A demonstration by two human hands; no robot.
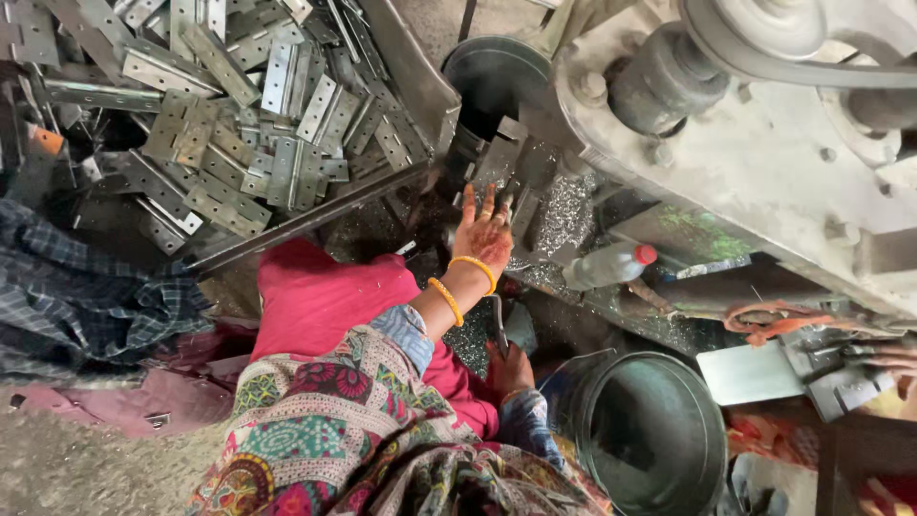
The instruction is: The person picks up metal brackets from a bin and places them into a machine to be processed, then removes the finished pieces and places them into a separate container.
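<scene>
My left hand (484, 232), with two yellow bangles on the wrist, reaches forward with fingers spread and rests on flat metal hinge plates (509, 158) at the base of a grey press machine (764, 143). It holds nothing. My right hand (510, 369) sits lower, close to my body, closed around a thin dark metal lever (499, 323) that rises between my two arms. My pink-clad knee (320, 291) lies left of the arms.
A big heap of hinge plates (239, 115) fills a tray at upper left. A plastic bottle with a red cap (611, 265) lies by the machine. A round metal bucket (650, 430) stands at lower right. Another person's hand (893, 361) shows at the right edge.
</scene>
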